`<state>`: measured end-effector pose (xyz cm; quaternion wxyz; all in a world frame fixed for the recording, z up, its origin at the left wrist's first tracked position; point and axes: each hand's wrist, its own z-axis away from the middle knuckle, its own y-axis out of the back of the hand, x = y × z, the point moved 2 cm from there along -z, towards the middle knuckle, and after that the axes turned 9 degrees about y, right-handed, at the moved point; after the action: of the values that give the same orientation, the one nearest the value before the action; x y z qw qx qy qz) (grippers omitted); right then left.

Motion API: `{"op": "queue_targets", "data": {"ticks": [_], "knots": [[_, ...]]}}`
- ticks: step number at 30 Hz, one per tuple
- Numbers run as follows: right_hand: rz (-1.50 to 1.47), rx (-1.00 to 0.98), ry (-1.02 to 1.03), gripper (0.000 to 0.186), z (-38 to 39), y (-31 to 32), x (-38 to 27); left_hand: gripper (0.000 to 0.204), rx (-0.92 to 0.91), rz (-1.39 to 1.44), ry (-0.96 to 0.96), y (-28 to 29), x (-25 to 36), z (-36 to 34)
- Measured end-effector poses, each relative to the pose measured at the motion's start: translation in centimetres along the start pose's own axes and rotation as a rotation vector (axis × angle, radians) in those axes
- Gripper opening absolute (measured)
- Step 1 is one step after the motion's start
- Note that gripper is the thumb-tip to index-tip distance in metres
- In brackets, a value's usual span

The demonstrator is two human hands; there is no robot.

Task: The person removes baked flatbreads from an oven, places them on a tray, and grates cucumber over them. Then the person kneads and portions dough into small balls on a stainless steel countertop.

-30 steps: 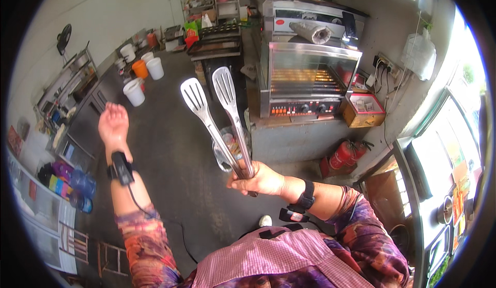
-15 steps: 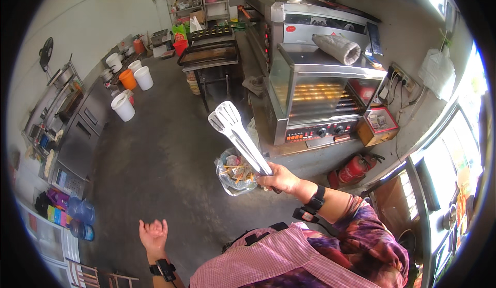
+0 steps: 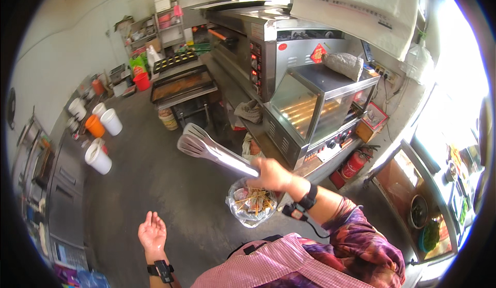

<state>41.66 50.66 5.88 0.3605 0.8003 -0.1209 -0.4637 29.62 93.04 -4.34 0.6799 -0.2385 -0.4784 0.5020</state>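
Note:
My right hand (image 3: 274, 175) is closed around the handle end of metal tongs (image 3: 217, 152). Their slotted heads point up and to the left, over the floor, and hold nothing that I can see. Below this hand stands a bin lined with clear plastic (image 3: 243, 219), with used wooden sticks and scraps in it. My left hand (image 3: 152, 232) is low on the left, palm up with its fingers stretched out, and touches nothing. Right of the tongs, a glass-fronted roller grill (image 3: 320, 104) on the counter holds rows of lit, golden sausage-like pieces.
A large steel oven (image 3: 268, 37) stands behind the grill. Trays rest on a low stand (image 3: 186, 89) at the far middle. White buckets (image 3: 98, 159) and an orange bucket (image 3: 94, 126) are on the floor at left. A red fire extinguisher (image 3: 354, 164) sits below the counter at right.
My view has turned toward the right and up, showing more of the oven and window side. The tongs now lie flatter, pointing more leftward. My left hand's fingers have straightened from a curl.

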Motion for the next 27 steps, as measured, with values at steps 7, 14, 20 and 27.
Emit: {"op": "queue_targets", "data": {"ticks": [7,14,20,27], "knots": [[0.004,0.533,-0.222,0.027,-8.3,7.9,2.9,0.029,-0.311,-0.068,0.316,-9.2,-4.5,-18.4],[0.072,0.126,-0.375,0.042,-9.1,3.1,10.3,0.03,-0.265,-0.176,0.369,-16.4,-4.7,-33.0],[0.012,0.044,-0.615,0.046,-8.2,2.1,14.1,0.035,-0.255,-0.353,0.541,-21.3,-8.7,-46.3],[-0.005,0.202,-0.936,0.041,-8.4,0.5,15.7,0.053,-0.313,-0.701,0.714,-28.0,-19.5,-65.4]]}}
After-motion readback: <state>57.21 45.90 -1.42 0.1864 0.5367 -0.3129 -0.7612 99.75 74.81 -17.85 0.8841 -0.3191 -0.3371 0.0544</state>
